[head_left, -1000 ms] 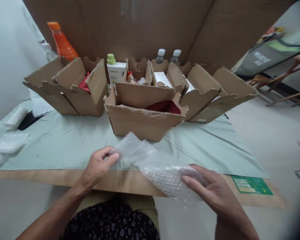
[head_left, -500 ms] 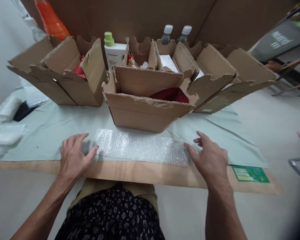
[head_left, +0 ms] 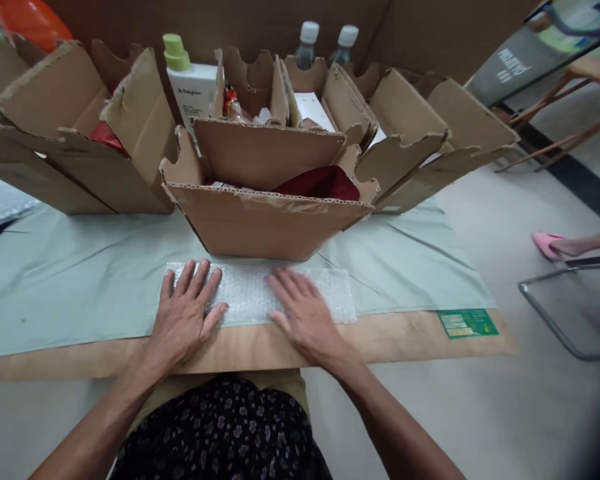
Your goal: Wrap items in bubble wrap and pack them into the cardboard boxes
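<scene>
A flat strip of bubble wrap (head_left: 247,293) lies along the front of the table, over the edge of a pale green cloth (head_left: 95,280). My left hand (head_left: 185,317) rests on its left end, palm down with the fingers spread. Toward the middle of the strip, my right hand (head_left: 305,313) also lies flat, its fingertips slightly blurred. Neither hand grips anything. Just behind the strip stands an open cardboard box (head_left: 265,223) with dark red material (head_left: 323,183) inside.
More open cardboard boxes (head_left: 410,110) stand behind, beside a white bottle with a green cap (head_left: 195,90). A green card (head_left: 467,323) lies on the wooden edge (head_left: 395,338). At right are a metal frame (head_left: 545,310) and a person's foot in a pink shoe (head_left: 547,245).
My hands have come down from the strip's two ends to lie flat on it, the right one moving inward. The view has shifted, and a foot has appeared at right.
</scene>
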`<state>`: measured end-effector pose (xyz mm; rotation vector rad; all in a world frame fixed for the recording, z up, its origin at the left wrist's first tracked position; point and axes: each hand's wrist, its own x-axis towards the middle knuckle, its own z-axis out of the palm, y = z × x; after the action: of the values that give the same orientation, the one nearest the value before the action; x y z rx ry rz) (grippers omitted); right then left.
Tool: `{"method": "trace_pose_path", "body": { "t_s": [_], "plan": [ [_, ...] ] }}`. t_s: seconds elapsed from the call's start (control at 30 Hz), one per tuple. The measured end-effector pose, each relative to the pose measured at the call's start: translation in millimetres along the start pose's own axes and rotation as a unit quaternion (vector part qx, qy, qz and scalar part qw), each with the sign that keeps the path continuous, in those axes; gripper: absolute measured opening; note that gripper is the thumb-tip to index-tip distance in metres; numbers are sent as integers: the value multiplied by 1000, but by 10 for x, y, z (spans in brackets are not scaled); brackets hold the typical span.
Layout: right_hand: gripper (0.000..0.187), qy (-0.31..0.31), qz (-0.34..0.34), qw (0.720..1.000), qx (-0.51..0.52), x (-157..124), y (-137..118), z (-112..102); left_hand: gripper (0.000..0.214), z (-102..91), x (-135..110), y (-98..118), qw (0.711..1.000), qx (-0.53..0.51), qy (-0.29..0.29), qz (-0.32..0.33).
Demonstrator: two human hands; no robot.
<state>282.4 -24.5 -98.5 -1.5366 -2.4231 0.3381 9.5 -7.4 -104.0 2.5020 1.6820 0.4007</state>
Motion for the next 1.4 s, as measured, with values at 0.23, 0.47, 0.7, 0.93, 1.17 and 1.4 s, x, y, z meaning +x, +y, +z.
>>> {"method": "trace_pose_path", "body": {
  "t_s": [0.23,0.47,0.7,0.93,1.17,1.4],
  "plan": [
    [51,154,256,944,-139,-944,950,-396,54,-7,-17,34,1000,-22,16,6],
    [46,161,136,975,-65,-422,849,-423,52,-275,-104,-229,978,10,172,-119],
    [39,142,128,982,-8,-218,830,-378,34,-296,-144,-352,968,49,128,-212],
    [32,128,227,958,116,-429,564,-630,18,-352,-144,-255,961,-88,146,-218],
    [51,-3,127,939,321,-674,-207,-410,33,-920,139,-686,951,-113,186,-220],
    [37,-83,52,916,388,-496,-866,-58,56,-740,612,-771,980,-38,163,-107]
  ]
}}
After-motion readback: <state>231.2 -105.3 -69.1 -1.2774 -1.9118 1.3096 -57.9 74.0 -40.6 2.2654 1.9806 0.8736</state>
